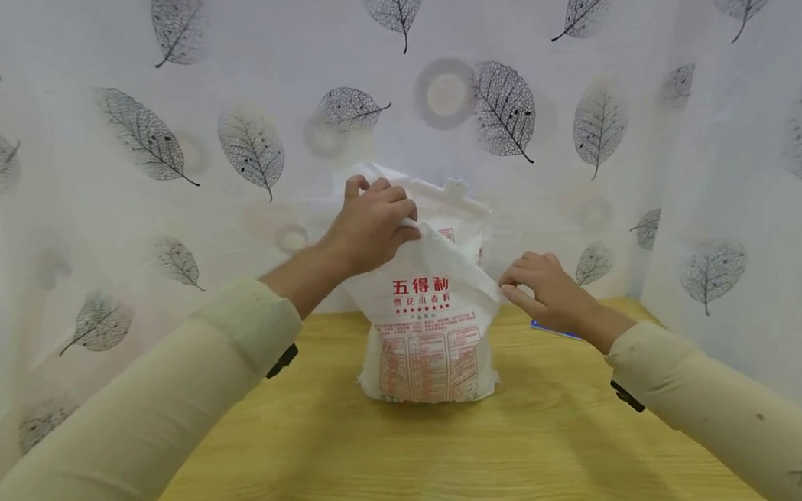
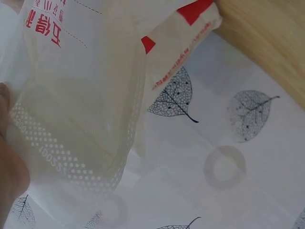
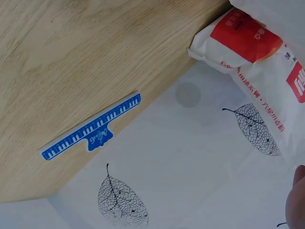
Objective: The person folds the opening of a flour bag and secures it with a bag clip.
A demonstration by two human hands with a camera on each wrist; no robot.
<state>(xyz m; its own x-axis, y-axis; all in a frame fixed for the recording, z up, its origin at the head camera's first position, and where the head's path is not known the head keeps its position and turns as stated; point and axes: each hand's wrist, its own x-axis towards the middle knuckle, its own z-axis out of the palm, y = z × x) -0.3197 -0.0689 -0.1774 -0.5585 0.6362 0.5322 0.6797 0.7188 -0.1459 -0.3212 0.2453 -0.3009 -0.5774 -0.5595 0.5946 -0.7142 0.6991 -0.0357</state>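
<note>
A white flour bag with red lettering stands upright on the table in the head view, its top loose and folded over. My left hand pinches the bag's upper edge between thumb and fingers. At the bag's right edge, my right hand pinches the plastic with thumb and fingertips. In the left wrist view the bag's translucent top shows a dotted band, with part of the left hand at the border. Only a bit of the right hand shows in the right wrist view, below the bag.
Behind the bag on the wood-grain table lies a flat blue clip with a piano-key pattern, near the back edge and right of the bag. A white curtain printed with dark leaves surrounds the table's back and sides.
</note>
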